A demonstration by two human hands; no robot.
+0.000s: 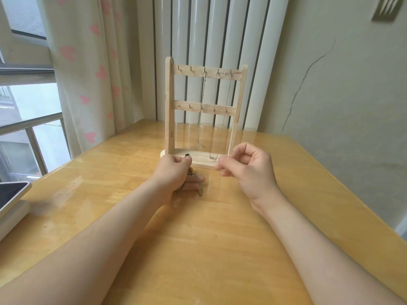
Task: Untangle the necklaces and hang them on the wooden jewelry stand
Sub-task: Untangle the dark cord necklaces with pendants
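Pinching a dark necklace (199,187) in my left hand (176,170), right hand (246,170) pinching something unclear, two chains (201,106) already hang on the stand (168,106).

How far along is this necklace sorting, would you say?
Partway, it seems. Two chains already hang from the top rail of the wooden stand: a silver chain mid-rail and a pendant necklace to its right. The left hand grips a darker necklace trailing onto the table; the right hand pinches beside it. That one remains unhung; several hooks are free.
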